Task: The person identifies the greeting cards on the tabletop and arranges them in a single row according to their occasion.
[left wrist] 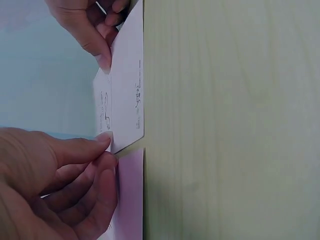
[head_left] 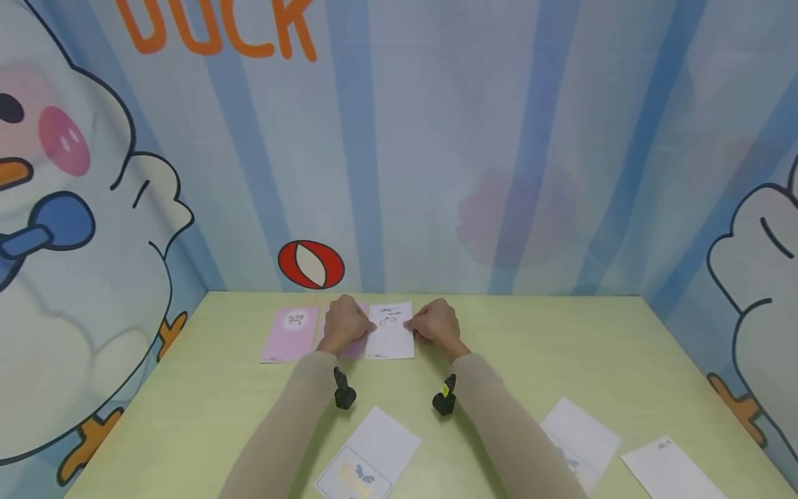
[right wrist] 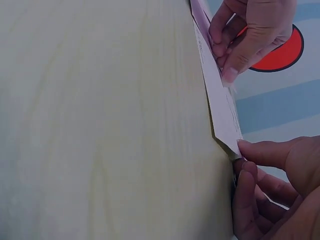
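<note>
At the back of the table, a white card [head_left: 390, 343] with black handwriting and a small line drawing lies between my hands. My left hand [head_left: 345, 322] pinches its left edge between thumb and fingers. The opposite edge is pinched by my right hand [head_left: 438, 322]. In the left wrist view, a crease crosses the card [left wrist: 126, 95] near both thumbs. Partly hidden under my left hand is a pink card [head_left: 355, 348], right beside the white one. Farther left lies another pink card [head_left: 289, 338] with writing in a pale round patch.
Near the front centre lies a white card [head_left: 389, 440] with a blue butterfly print. At the front right are a similar card [head_left: 586, 430], partly behind my right sleeve, and another white card [head_left: 673, 471]. A printed cloth backdrop [head_left: 424, 138] rises at the table's back edge.
</note>
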The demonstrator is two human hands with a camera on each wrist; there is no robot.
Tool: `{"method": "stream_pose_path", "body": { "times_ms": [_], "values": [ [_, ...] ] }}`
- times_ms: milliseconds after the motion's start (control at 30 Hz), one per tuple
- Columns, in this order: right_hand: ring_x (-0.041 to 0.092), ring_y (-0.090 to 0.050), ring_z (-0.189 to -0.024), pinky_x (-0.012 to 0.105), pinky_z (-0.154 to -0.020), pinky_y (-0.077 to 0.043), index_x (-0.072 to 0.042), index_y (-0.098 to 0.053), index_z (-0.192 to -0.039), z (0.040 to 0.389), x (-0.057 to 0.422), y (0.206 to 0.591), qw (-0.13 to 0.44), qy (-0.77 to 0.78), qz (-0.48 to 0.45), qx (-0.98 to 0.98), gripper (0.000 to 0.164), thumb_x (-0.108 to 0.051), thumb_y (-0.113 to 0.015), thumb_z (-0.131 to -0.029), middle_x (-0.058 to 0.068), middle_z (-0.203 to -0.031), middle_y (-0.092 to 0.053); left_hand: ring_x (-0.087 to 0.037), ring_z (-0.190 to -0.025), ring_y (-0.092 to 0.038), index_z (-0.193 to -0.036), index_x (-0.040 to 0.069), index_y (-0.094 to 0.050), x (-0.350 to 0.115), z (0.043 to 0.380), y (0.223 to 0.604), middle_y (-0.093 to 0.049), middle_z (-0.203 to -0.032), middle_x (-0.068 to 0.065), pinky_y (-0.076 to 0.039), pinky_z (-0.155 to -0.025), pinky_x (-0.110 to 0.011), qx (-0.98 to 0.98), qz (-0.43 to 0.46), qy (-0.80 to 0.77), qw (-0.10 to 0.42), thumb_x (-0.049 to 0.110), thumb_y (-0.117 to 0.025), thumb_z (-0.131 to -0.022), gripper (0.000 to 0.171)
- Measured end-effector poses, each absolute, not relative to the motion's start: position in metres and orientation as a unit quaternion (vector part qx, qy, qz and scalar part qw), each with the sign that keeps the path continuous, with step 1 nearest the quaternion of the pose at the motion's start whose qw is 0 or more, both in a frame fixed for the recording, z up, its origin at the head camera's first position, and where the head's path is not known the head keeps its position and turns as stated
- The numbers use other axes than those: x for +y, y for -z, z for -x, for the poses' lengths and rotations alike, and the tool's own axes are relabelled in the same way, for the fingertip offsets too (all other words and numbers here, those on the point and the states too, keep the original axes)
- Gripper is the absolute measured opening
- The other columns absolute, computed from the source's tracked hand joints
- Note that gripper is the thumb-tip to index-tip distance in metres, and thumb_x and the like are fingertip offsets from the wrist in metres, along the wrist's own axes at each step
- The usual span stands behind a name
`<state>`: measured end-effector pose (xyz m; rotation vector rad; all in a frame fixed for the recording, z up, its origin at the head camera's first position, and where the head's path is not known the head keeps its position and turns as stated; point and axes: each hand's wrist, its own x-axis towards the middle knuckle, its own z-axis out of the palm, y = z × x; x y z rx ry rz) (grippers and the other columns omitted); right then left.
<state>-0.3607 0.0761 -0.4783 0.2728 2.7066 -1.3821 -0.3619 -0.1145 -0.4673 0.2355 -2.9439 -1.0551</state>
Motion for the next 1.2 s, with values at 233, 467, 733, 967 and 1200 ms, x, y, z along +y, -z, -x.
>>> {"method": "stream_pose_path", "body": {
  "times_ms": [233,467,733,967,1200],
  "values": [
    [0.013,-0.054,-0.053,0.025,-0.049,-0.039,-0.004,-0.081,-0.088,0.358,0.075,0.477,0.041,0.417,-0.086,0.904,0.015,-0.018,-0.085,-0.086,-0.001,-0.060,-0.062,-0.023,-0.077,-0.066,-0.078,0.004,-0.079,-0.113,0.359,0.467,-0.078,-0.086,-0.010,-0.047,-0.059,-0.029,-0.944,-0.067,0.324,0.004,0.012,-0.088,-0.080,0.012],
    [0.013,-0.058,-0.055,0.025,-0.053,-0.045,-0.002,-0.081,-0.094,0.357,0.089,0.470,0.032,0.429,-0.064,0.901,0.021,-0.022,-0.081,-0.090,0.001,-0.061,-0.065,-0.023,-0.080,-0.074,-0.090,0.005,-0.084,-0.107,0.353,0.456,-0.081,-0.094,-0.011,-0.059,-0.068,-0.034,-0.940,-0.019,0.339,0.013,0.017,-0.083,-0.088,0.012],
    [0.032,-0.077,-0.086,0.040,-0.078,-0.064,-0.001,-0.079,-0.106,0.349,0.125,0.442,0.043,0.436,-0.023,0.899,0.029,-0.028,-0.076,-0.097,0.021,-0.105,-0.078,-0.022,-0.073,-0.074,-0.094,0.009,-0.082,-0.088,0.343,0.433,-0.080,-0.091,-0.011,-0.052,-0.060,-0.028,-0.932,0.091,0.351,0.008,0.023,-0.078,-0.095,0.015],
    [0.039,-0.074,-0.098,0.048,-0.088,-0.064,0.000,-0.076,-0.111,0.328,0.161,0.421,0.047,0.441,0.008,0.896,0.031,-0.029,-0.072,-0.100,0.025,-0.116,-0.075,-0.030,-0.086,-0.077,-0.098,0.014,-0.080,-0.073,0.329,0.417,-0.080,-0.093,-0.010,-0.053,-0.063,-0.027,-0.905,0.174,0.387,-0.027,0.024,-0.075,-0.098,0.012],
    [0.033,-0.074,-0.091,0.044,-0.081,-0.063,-0.003,-0.075,-0.111,0.298,0.188,0.412,0.050,0.414,0.019,0.909,0.033,-0.034,-0.072,-0.100,0.017,-0.105,-0.076,-0.011,-0.082,-0.069,-0.099,0.015,-0.081,-0.055,0.306,0.411,-0.078,-0.092,0.000,-0.058,-0.074,-0.029,-0.898,0.218,0.382,-0.016,0.022,-0.076,-0.097,0.008]
  ]
}}
